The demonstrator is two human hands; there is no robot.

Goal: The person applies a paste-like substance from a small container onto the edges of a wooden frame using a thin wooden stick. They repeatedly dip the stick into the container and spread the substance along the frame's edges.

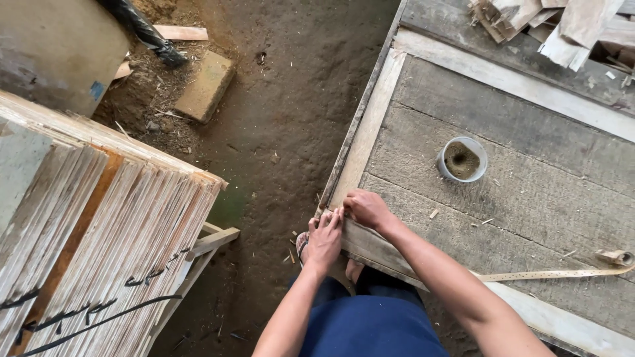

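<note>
Both hands meet at the near corner of a grey wooden panel [503, 172], centre of the frame. The left hand [324, 239] presses on the corner with fingers held together; the right hand [368, 209] curls its fingers over the pale edge batten [367, 132], though whether it pinches anything cannot be told. Bare dirt floor [291, 99] lies open along the panel's left edge. A stack of thin boards [99, 244] crowds the lower left. On the panel sit a small round cup [462, 159] and a perforated strap [562, 273]; wood offcuts [555, 23] fill the upper right.
</note>
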